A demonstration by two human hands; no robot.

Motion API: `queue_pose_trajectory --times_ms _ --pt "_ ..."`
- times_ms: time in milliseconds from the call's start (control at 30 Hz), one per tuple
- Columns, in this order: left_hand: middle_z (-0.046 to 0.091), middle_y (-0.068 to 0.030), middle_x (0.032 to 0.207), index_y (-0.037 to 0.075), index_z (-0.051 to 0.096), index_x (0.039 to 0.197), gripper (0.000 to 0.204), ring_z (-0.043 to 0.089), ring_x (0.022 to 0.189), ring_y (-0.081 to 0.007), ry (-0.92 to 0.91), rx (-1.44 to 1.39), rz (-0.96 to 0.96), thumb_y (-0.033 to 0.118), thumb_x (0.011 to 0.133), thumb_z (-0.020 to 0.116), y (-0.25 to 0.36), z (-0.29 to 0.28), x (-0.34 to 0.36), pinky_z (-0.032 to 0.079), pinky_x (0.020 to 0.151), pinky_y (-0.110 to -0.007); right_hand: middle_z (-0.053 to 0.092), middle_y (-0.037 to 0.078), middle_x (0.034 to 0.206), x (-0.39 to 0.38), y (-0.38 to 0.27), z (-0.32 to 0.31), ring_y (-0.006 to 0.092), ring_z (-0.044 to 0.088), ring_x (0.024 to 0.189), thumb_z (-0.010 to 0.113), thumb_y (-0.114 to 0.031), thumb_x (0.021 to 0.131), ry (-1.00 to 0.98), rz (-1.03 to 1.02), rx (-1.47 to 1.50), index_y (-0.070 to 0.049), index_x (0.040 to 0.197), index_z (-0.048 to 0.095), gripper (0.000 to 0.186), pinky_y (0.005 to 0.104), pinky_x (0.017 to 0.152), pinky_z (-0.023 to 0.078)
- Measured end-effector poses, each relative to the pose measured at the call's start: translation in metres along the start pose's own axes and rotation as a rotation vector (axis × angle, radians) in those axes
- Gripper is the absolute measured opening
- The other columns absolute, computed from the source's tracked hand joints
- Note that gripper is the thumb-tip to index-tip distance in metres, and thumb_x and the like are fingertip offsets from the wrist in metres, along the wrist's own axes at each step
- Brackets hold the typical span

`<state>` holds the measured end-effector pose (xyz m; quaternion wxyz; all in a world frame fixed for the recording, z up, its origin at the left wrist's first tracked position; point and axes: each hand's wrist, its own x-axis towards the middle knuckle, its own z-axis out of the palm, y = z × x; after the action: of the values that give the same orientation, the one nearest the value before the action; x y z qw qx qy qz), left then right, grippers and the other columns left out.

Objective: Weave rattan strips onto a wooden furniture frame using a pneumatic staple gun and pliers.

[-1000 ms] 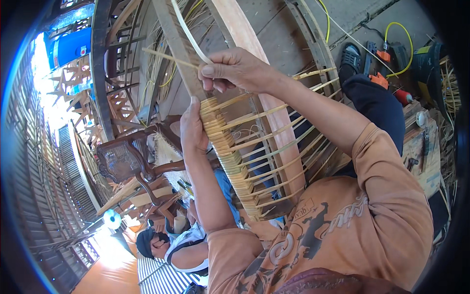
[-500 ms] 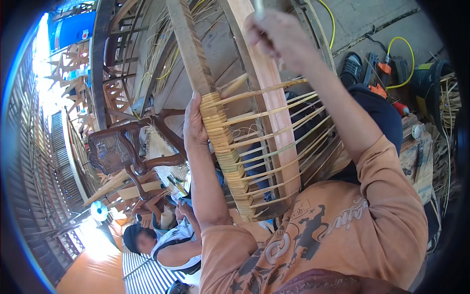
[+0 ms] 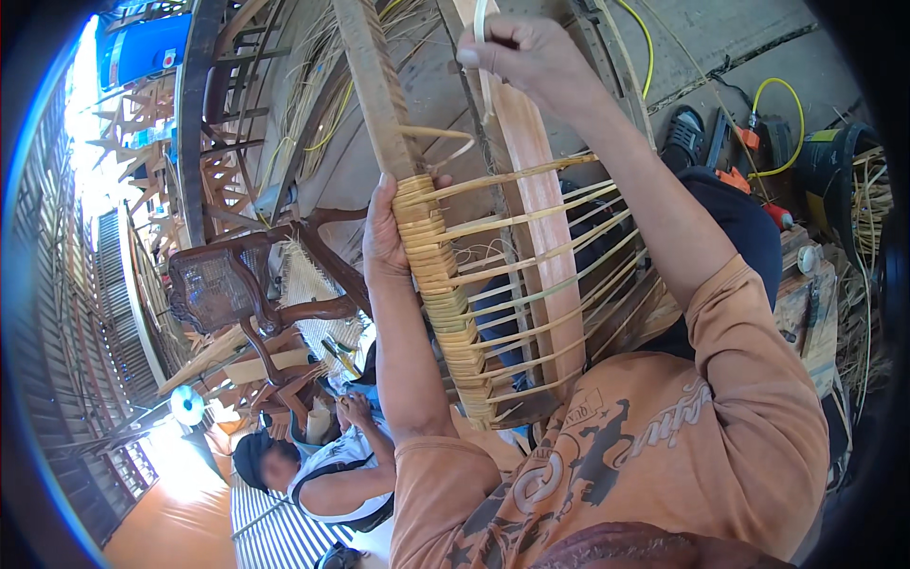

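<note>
Gripping the long grey-brown wooden rail (image 3: 374, 81) in the head view, the left hand (image 3: 384, 237) curls round it at the far edge of its tight yellow cane wrapping (image 3: 431, 266), thumb along the left side and fingertips just showing on the right. The right hand (image 3: 531, 62), farther off and to the right, pinches a thin pale cane strip (image 3: 481, 21) between thumb and fingers, raised well apart from the rail. This rail lies in front of the person, slanting from near the shirt toward the far left, and the wrapping looks part-way along: the near stretch is covered in close, even turns, while the far stretch is bare wood. A loose bent cane end (image 3: 441, 135) juts right from just past the last turn — whether it joins the strip in the right hand, I cannot tell. Slender round cane rods (image 3: 512, 226) run rightward from the wrapped part, across a pale pinkish wooden plank (image 3: 531, 142); those visible are spaced apart, with open gaps between them. As for writing, the orange-brown cotton T-shirt (image 3: 616, 446) bears dark figures and pale script lettering, and a small label marks the bright blue plastic container (image 3: 147, 52) at far left — too small to read.
</note>
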<state>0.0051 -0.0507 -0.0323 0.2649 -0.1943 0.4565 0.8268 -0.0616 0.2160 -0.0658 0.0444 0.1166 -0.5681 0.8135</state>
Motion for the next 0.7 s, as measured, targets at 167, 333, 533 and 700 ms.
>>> queue_pose_trajectory --times_ms 167,333,533,700 --pt "0.061 -0.0224 0.106 -0.005 0.049 0.118 0.051 0.056 0.107 -0.0388 -0.001 -0.008 -0.006 0.035 0.088 0.058 -0.002 -0.003 0.001 0.050 0.087 -0.050 0.058 0.000 0.066 -0.006 -0.008 0.018 0.0044 0.056 0.059 0.063 -0.020 0.087 -0.077 0.126 0.171 -0.003 0.091 0.064 0.017 0.0174 0.053 0.045" --pt "0.062 -0.0219 0.105 -0.006 0.051 0.115 0.050 0.058 0.103 -0.0372 -0.022 -0.058 -0.060 0.035 0.087 0.058 0.003 -0.002 -0.004 0.053 0.084 -0.048 0.061 0.001 0.073 -0.021 -0.001 0.010 0.0069 0.060 0.062 0.063 -0.024 0.088 0.073 0.186 0.266 -0.002 0.093 0.062 0.023 0.0195 0.056 0.050" --pt "0.064 -0.0226 0.094 -0.006 0.052 0.109 0.048 0.066 0.072 -0.0239 0.188 0.228 0.157 0.036 0.087 0.059 -0.005 0.013 -0.001 0.058 0.057 -0.033 0.060 0.005 0.073 -0.043 -0.009 -0.019 0.0106 0.062 0.063 0.058 -0.025 0.090 0.203 0.247 0.354 0.000 0.093 0.058 0.025 0.0231 0.054 0.050" --pt "0.065 -0.0204 0.088 -0.005 0.054 0.104 0.044 0.064 0.065 -0.0212 0.207 0.289 0.147 0.036 0.088 0.059 0.000 0.006 0.002 0.055 0.051 -0.029 0.060 0.005 0.079 -0.085 -0.031 -0.026 0.0110 0.062 0.066 0.055 -0.021 0.092 0.223 0.293 0.450 -0.002 0.095 0.057 0.020 0.0222 0.057 0.051"
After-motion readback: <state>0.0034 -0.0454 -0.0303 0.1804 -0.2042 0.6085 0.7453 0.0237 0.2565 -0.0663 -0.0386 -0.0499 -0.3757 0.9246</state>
